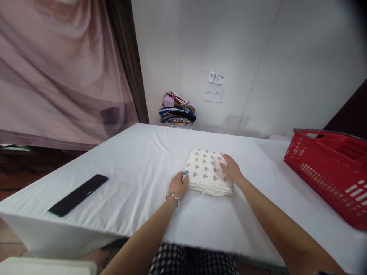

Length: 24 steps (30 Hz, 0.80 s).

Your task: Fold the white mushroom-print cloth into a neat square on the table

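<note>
A folded white cloth (207, 168) with grey mushroom-like prints and one small yellow mark lies on the white-covered table, in several layers. My left hand (178, 185), with a bracelet at the wrist, grips the cloth's left front corner. A small blue-and-white thing (185, 173) shows at its thumb; I cannot make out what it is. On the opposite side, my right hand (231, 170) holds the right edge, thumb resting on top and fingers along the far right corner. The undersides of both grips are hidden.
A long black flat object (78, 195) lies on the table (132, 152) at left. At right stands a red plastic basket (329, 168). Behind the far edge is a stack of folded fabrics (178, 109), near paper notes (213, 93) on the wall. A pink curtain (57, 68) hangs left.
</note>
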{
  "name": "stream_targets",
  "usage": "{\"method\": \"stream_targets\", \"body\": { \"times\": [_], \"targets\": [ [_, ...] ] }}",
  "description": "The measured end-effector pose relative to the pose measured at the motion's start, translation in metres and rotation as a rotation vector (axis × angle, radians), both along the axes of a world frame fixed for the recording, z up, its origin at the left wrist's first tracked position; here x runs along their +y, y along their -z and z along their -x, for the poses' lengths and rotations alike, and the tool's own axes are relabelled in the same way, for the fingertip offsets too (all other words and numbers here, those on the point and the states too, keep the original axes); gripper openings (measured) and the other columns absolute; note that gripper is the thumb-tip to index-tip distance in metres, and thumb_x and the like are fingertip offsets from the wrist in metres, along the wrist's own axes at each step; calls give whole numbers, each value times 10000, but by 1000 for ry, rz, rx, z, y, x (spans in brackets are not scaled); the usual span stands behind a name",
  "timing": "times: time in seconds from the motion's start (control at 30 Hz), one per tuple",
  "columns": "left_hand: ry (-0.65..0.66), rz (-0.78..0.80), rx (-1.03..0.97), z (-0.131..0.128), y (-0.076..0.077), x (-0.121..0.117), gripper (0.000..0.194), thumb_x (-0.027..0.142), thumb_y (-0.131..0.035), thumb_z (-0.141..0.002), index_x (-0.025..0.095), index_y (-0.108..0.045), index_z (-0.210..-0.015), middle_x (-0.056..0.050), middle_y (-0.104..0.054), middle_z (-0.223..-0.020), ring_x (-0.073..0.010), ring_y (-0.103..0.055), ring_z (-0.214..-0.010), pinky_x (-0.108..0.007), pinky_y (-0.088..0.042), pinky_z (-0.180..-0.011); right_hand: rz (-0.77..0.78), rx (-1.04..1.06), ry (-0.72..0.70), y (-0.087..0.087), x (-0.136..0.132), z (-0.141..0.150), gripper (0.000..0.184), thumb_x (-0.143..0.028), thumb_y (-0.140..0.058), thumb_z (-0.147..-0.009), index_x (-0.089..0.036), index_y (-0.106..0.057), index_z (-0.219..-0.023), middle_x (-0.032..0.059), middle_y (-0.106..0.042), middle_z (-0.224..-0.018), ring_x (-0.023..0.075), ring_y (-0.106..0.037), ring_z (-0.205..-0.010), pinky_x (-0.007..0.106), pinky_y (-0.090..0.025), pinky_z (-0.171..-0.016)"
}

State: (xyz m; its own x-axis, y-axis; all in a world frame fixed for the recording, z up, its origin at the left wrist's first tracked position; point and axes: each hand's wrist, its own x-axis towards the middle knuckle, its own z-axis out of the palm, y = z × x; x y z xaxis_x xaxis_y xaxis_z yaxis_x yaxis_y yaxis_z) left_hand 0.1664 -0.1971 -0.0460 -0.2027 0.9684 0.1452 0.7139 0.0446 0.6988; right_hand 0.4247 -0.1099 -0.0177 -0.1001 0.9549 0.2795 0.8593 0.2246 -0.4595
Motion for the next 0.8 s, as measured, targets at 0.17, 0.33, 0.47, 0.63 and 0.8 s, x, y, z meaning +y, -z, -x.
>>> {"method": "stream_targets", "body": {
  "times": [0.17,0.33,0.47,0.63,0.8],
  "targets": [
    [-2,5,24,1,3,-1,265,343,-344,-867,222,-555,-973,-35,-645,-894,-183,-584,-852,-277,-415,-735,85,-345,-113,9,-44,21,435,-400,-319,-878,-211,-445,-1249,62,-333,-1416,228,-198,-1328,451,-174,-1047],
    [-28,89,79,2,-4,0,285,292,-389,-838,219,-543,-1066,-47,-656,-950,-187,-590,-891,-279,-426,-750,141,-430,-82,17,-50,23,469,-421,-262,-899,-203,-392,-1292,61,-282,-1442,216,-154,-1338,459,-152,-1044],
    [-28,60,222,-10,-28,12,442,211,-437,-774,176,-475,-1213,-87,-548,-1226,-206,-490,-1112,-303,-387,-898,141,-429,-69,17,-49,23,486,-426,-251,-903,-201,-378,-1315,64,-271,-1449,213,-146,-1342,455,-140,-1050],
    [207,-71,438,-36,-34,39,553,407,-375,-831,201,-343,-1343,-50,-267,-1459,-220,-191,-1339,-405,-150,-1085,120,-425,-61,20,-49,22,502,-443,-241,-906,-207,-358,-1333,61,-268,-1451,199,-140,-1345,444,-139,-1056],
    [262,206,452,-37,-9,55,704,594,-232,-813,219,-208,-1409,-22,-87,-1503,-236,-34,-1371,-494,-116,-1073,136,-410,-64,22,-50,21,501,-446,-234,-902,-216,-361,-1328,45,-251,-1459,197,-133,-1347,444,-123,-1060]
  ]
}}
